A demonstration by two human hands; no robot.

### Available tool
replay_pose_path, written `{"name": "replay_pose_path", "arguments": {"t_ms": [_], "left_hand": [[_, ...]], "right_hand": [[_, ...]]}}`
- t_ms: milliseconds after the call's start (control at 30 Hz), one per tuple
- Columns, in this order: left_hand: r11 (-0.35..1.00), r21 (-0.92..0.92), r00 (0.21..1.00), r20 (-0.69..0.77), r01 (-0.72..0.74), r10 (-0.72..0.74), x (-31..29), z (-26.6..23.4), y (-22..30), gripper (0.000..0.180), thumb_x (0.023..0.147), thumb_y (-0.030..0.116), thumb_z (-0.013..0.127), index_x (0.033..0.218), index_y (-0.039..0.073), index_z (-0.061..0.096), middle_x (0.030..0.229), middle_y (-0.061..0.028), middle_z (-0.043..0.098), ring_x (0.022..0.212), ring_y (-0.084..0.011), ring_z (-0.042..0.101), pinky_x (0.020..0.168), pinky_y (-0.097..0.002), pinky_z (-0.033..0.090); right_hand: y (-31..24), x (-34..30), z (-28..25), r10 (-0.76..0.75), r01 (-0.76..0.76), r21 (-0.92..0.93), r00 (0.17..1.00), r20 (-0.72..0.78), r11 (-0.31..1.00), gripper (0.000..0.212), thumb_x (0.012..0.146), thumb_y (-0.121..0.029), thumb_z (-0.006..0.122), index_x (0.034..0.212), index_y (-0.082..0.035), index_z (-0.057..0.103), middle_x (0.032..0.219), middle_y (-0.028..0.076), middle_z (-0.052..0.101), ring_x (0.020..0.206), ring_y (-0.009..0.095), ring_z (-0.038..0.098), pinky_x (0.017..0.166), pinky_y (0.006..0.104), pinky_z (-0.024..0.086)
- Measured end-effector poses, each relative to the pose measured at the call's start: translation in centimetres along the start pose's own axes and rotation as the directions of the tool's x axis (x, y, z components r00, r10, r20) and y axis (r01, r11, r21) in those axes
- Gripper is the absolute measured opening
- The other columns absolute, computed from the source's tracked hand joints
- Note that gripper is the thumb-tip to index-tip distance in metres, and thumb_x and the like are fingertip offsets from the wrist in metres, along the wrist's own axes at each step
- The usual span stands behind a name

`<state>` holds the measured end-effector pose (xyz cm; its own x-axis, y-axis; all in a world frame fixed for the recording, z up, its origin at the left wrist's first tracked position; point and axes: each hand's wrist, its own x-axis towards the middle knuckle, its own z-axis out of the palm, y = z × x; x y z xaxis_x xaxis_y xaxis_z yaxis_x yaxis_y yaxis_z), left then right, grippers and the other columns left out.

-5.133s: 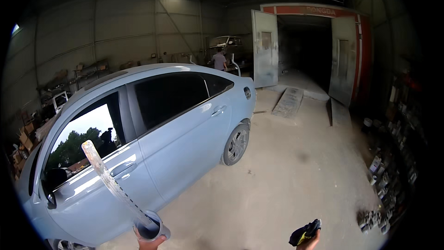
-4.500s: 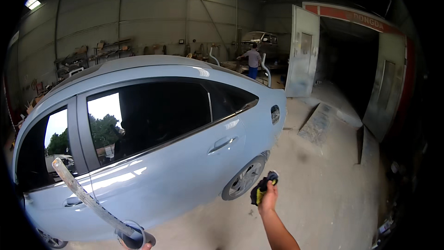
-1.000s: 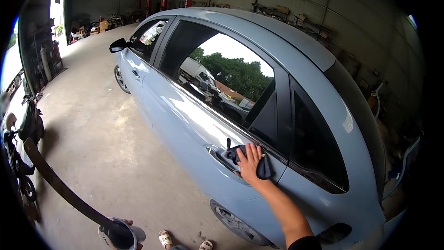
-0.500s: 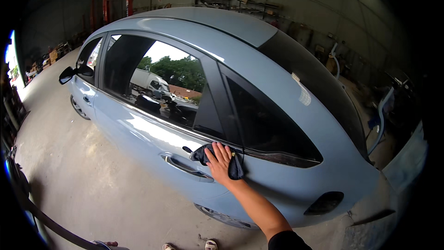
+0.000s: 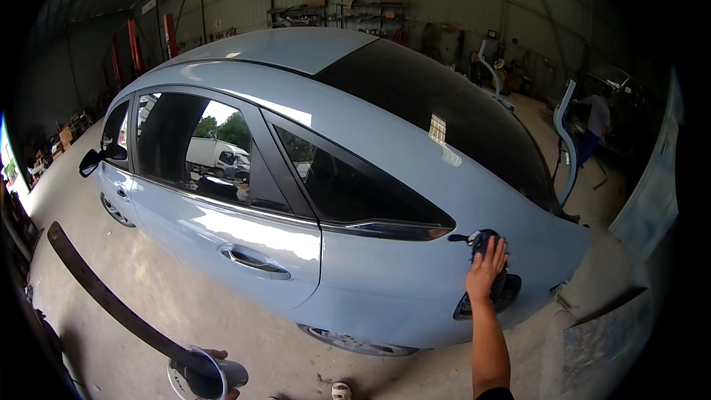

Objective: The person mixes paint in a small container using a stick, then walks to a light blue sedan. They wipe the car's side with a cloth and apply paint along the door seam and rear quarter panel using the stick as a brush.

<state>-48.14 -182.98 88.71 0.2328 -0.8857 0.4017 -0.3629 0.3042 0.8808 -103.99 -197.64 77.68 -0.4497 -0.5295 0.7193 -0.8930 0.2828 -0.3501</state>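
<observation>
My right hand (image 5: pixel 485 274) lies with its fingers stretched over a dark cloth (image 5: pixel 486 240), pressing it against the rear side panel of a light blue car (image 5: pixel 392 267). The cloth sits just behind the rear side window (image 5: pixel 363 189), above a dark opening (image 5: pixel 511 292) in the body. Low on the left, my left hand (image 5: pixel 218 354) is wrapped round a pale cup (image 5: pixel 235 376); most of its fingers are hidden behind the cup. A long, dark, curved strip (image 5: pixel 122 305) reaches into the cup's mouth and sticks far out to the left.
Blue-grey body panels (image 5: pixel 652 170) stand at the right, and another flat panel (image 5: pixel 603 344) lies low there. A person (image 5: pixel 595 115) is farther back. Shelves (image 5: pixel 333 18) and red posts (image 5: pixel 135 44) line the far wall. My shoe (image 5: pixel 341 390) shows on the concrete floor.
My right hand has slid the cloth rearward, from near the rear door handle to behind the side window. My left hand with the cup has risen further into view.
</observation>
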Motion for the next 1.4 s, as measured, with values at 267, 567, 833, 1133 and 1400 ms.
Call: {"name": "replay_pose_path", "arguments": {"t_ms": [267, 567, 833, 1133, 1400], "left_hand": [[0.993, -0.118, 0.997, 0.073, 0.004, 0.005, -3.1, 1.9, 4.0, 0.075, 0.053, 0.043, 0.089, 0.106, 0.001, 0.055, 0.096, -0.0120, 0.063, 0.083, -0.0189, 0.061, 0.069, -0.0299, 0.052], [0.914, -0.369, 0.974, -0.080, 0.168, -0.211, -12.5, 2.7, -1.8, 0.076, 0.053, 0.039, 0.088, 0.112, 0.005, 0.054, 0.100, -0.0094, 0.061, 0.091, -0.0194, 0.060, 0.077, -0.0333, 0.051], [0.987, -0.043, 0.947, -0.278, 0.154, -0.160, -18.7, 5.4, 6.2, 0.047, 0.056, 0.027, 0.083, 0.092, 0.003, 0.063, 0.082, -0.0070, 0.065, 0.075, -0.0164, 0.062, 0.067, -0.0312, 0.052], [0.996, -0.076, 0.907, -0.415, 0.049, -0.076, -20.1, 14.6, 14.1, 0.093, 0.057, 0.046, 0.088, 0.123, 0.003, 0.041, 0.103, -0.0132, 0.058, 0.089, -0.0250, 0.062, 0.074, -0.0388, 0.053], [0.970, -0.140, 0.927, -0.348, -0.197, 0.139, -20.0, 18.5, 15.1, 0.107, 0.058, 0.049, 0.087, 0.135, 0.006, 0.026, 0.113, -0.0152, 0.053, 0.092, -0.0269, 0.060, 0.076, -0.0414, 0.053]], "right_hand": [[11.9, 4.3, -3.1, 0.437, -0.429, -0.196, 0.900, -0.006, 0.882, 0.051, 0.099, -0.027, 0.038, 0.144, -0.005, 0.030, 0.149, 0.025, 0.025, 0.138, 0.040, 0.021, 0.114, 0.0503, 0.016], [-4.6, -0.5, -1.6, -0.449, 0.411, 0.191, 0.855, 0.257, 0.892, 0.053, 0.088, -0.020, 0.058, 0.136, -0.002, 0.043, 0.148, 0.024, 0.026, 0.139, 0.040, 0.022, 0.114, 0.0523, 0.014], [-19.8, -1.6, 6.7, -0.831, 0.726, 0.406, 0.504, 0.236, 0.555, 0.055, 0.092, -0.034, 0.050, 0.137, -0.003, 0.043, 0.147, 0.019, 0.033, 0.141, 0.031, 0.024, 0.116, 0.0453, 0.013], [-11.0, 2.9, 2.8, -0.877, 0.775, 0.412, 0.422, 0.229, 0.480, 0.053, 0.093, -0.037, 0.048, 0.140, -0.012, 0.042, 0.149, 0.013, 0.033, 0.140, 0.026, 0.025, 0.116, 0.0408, 0.014], [11.0, 10.0, -5.2, -0.490, 0.453, 0.213, 0.855, 0.170, 0.865, 0.058, 0.087, -0.029, 0.060, 0.139, -0.015, 0.042, 0.147, 0.018, 0.032, 0.137, 0.035, 0.027, 0.113, 0.0499, 0.018]]}}
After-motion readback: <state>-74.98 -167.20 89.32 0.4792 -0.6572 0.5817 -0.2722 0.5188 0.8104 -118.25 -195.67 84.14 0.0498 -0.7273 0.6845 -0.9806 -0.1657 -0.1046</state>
